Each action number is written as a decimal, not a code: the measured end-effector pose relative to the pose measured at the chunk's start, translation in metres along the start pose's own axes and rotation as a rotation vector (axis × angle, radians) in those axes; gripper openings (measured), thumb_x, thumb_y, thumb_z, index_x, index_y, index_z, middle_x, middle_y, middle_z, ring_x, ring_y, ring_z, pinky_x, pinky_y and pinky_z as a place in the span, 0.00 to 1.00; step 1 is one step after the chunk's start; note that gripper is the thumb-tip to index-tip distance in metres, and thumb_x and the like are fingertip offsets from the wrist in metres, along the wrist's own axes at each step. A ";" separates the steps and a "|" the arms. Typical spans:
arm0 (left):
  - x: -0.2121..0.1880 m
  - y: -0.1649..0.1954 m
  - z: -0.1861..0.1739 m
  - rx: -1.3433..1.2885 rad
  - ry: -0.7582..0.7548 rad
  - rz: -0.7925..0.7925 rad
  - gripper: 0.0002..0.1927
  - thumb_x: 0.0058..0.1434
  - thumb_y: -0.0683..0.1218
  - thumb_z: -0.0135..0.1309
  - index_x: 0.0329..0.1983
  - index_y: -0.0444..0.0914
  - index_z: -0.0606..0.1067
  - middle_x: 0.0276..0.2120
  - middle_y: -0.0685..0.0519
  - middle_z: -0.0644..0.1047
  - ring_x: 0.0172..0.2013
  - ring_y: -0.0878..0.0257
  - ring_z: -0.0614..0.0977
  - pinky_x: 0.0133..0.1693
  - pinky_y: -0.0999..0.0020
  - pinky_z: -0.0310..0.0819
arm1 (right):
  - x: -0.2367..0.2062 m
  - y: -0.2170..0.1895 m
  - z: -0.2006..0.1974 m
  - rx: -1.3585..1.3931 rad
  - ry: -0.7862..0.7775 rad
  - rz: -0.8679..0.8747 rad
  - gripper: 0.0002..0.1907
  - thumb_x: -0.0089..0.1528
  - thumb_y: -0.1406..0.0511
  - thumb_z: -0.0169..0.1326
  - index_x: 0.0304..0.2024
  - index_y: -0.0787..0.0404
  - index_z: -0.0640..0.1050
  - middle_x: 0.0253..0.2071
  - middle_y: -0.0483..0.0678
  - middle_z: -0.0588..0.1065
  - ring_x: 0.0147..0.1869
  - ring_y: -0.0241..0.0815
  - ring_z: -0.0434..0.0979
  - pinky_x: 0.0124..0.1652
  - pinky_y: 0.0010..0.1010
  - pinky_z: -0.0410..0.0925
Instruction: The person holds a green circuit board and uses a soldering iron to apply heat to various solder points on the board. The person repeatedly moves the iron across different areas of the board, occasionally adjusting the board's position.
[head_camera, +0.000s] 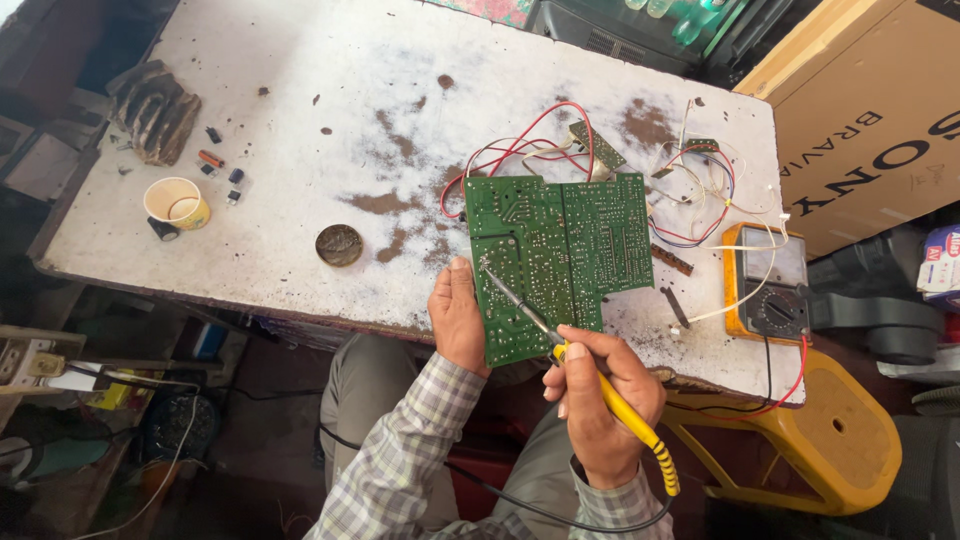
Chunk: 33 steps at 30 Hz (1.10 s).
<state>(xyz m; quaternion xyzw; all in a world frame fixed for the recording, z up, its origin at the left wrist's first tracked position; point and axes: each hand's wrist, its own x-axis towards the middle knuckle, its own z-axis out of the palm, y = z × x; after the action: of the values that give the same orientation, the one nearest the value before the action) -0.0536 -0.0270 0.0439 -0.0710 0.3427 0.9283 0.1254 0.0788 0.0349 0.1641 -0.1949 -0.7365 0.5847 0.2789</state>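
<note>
At the far left of the worn white table (300, 200), a crumpled dark rag (153, 110) is lying near the edge, with a few small loose components (222, 165) scattered beside it. Below these, a paper cup (177, 202) is standing upright; its contents cannot be made out, apart from a thin red line curving inside. A round shallow tin (339, 244) is sitting nearer the middle, holding what appears to be dark paste. Brown stains are spreading across the tabletop around it.

The left hand (458, 318) is gripping the lower left edge of the green circuit board (550, 255), which is overhanging the near table edge. The right hand (598, 400) is clenching the yellow-handled soldering iron (575, 370), whose tip is touching the board near the left thumb. Red and white wires (520, 145) are running off the board's top edge. To the right, an orange multimeter (768, 285) is lying on the table, a yellow plastic stool (820, 440) is standing below, and a cardboard box (870, 110) is filling the corner.
</note>
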 end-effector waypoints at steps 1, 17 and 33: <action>0.000 0.000 0.000 -0.001 -0.003 0.001 0.16 0.77 0.51 0.43 0.39 0.37 0.74 0.30 0.57 0.77 0.29 0.73 0.75 0.30 0.75 0.72 | 0.000 0.000 0.000 0.011 0.006 0.006 0.10 0.68 0.69 0.51 0.47 0.68 0.80 0.24 0.46 0.78 0.22 0.29 0.73 0.22 0.18 0.66; 0.000 0.000 -0.001 -0.006 -0.016 0.013 0.17 0.77 0.52 0.42 0.40 0.36 0.75 0.30 0.56 0.78 0.28 0.72 0.76 0.30 0.75 0.72 | -0.004 0.011 0.003 0.148 0.088 0.134 0.12 0.68 0.67 0.49 0.46 0.69 0.79 0.23 0.49 0.76 0.19 0.32 0.71 0.18 0.20 0.63; -0.003 0.002 0.003 0.013 -0.008 0.027 0.18 0.77 0.51 0.41 0.40 0.35 0.75 0.31 0.56 0.78 0.28 0.72 0.76 0.30 0.75 0.72 | -0.004 0.017 0.002 0.209 0.116 0.135 0.12 0.69 0.66 0.48 0.45 0.69 0.79 0.22 0.49 0.76 0.19 0.33 0.72 0.17 0.21 0.63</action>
<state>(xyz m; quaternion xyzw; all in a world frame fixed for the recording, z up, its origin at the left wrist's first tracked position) -0.0519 -0.0266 0.0483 -0.0621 0.3492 0.9279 0.1148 0.0800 0.0348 0.1461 -0.2475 -0.6392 0.6635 0.2998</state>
